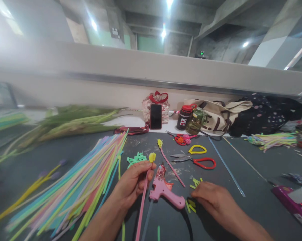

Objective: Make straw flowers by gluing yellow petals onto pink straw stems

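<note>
My left hand (pixel 138 177) is closed on a long pink stick (pixel 142 209) that has a yellow tip (pixel 152 157) at its upper end. Just right of it lies a pink glue gun (pixel 166 192) with a glittery red front part. My right hand (pixel 212 201) is over the table at the right, fingertips together at a small pile of short yellow-green pieces (pixel 191 206); whether a piece is between them is too small to tell. A second pink stick with a yellow tip (pixel 171 165) lies beyond the glue gun.
Long pastel strips (pixel 90 180) cover the left side. Short green pieces (pixel 136 158), red-handled scissors (pixel 204 163), yellow-handled scissors (pixel 197 149) and a clear rod (pixel 227 167) lie about. Behind stand a phone (pixel 156 116), two bottles (pixel 184 117) and bags (pixel 222 113).
</note>
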